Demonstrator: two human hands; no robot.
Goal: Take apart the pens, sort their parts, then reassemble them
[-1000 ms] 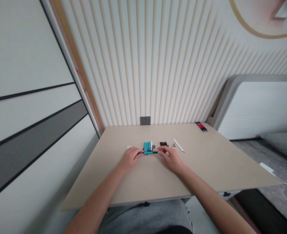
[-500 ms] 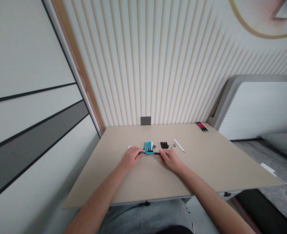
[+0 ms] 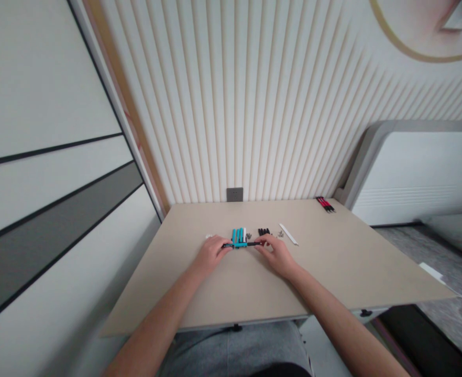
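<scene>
A slim black and turquoise pen (image 3: 240,244) lies level between my two hands. My left hand (image 3: 212,252) is closed on its black left end. The fingers of my right hand (image 3: 273,252) pinch its black right end. Just behind the pen are several turquoise tubes (image 3: 238,234) and a white one (image 3: 244,234), side by side. Small grey parts (image 3: 249,236) lie to their right. Several short black tubes (image 3: 263,231) sit behind my right hand, partly hidden by it.
A white stick (image 3: 288,234) and small metal parts (image 3: 281,234) lie right of the black tubes. Small whitish pieces (image 3: 208,236) are behind my left hand. Red and black pens (image 3: 326,204) rest at the table's (image 3: 356,262) back right corner, near a ribbed wall.
My right hand has shifted up slightly, its fingers now arched higher over the pen's end and covering more of the black tubes. My left hand has barely moved.
</scene>
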